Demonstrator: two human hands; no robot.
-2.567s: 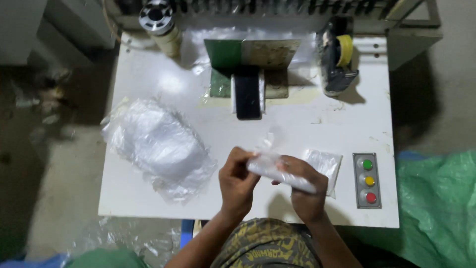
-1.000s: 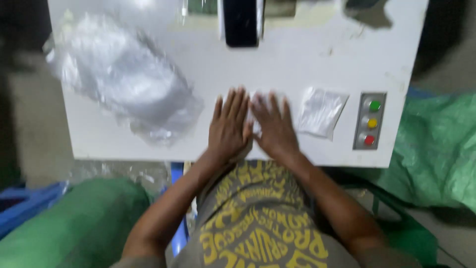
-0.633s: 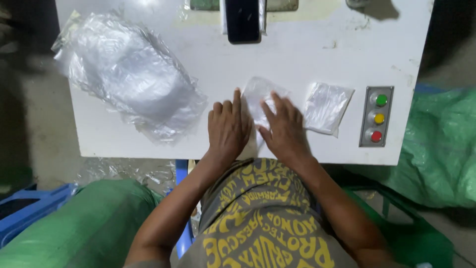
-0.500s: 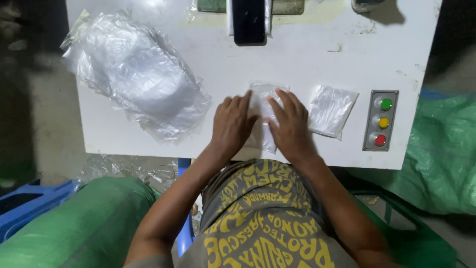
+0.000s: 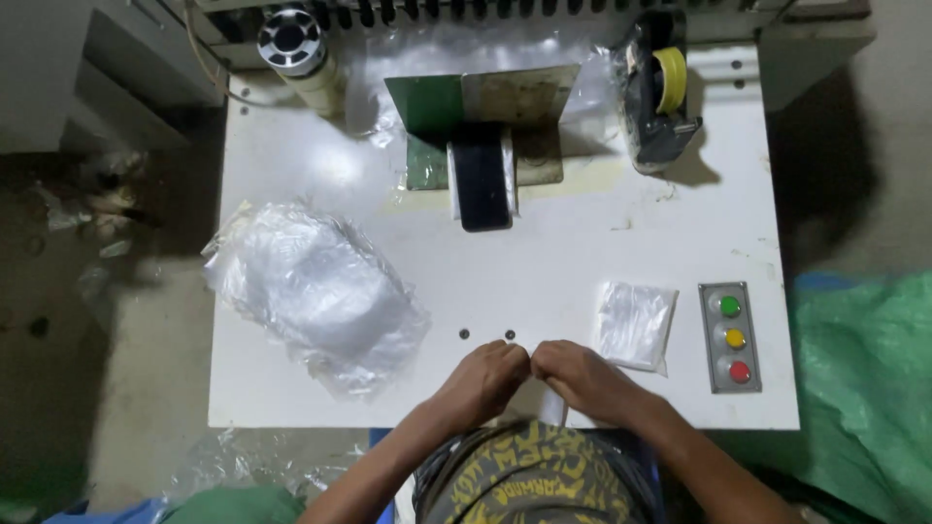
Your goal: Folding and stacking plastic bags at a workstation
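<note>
My left hand [image 5: 488,376] and my right hand [image 5: 580,376] meet knuckle to knuckle at the near edge of the white table [image 5: 582,243]. Both are closed on a small clear plastic bag [image 5: 546,405], of which only a white strip shows below my fingers. A flat stack of small clear bags [image 5: 635,325] lies just right of my right hand. A large crumpled clear bag full of white material [image 5: 316,296] lies to the left of my left hand.
A panel with green, yellow and red buttons [image 5: 730,337] sits at the table's right edge. A black bar under a green and metal guide [image 5: 481,180] stands at the back middle, a tape dispenser [image 5: 658,92] back right, a spool [image 5: 291,39] back left. Green sacking [image 5: 864,398] lies to the right.
My hands were flat, pressing the small bag on the table; now they are drawn back to the near edge and closed together on it. The view has tilted up to show the back of the table.
</note>
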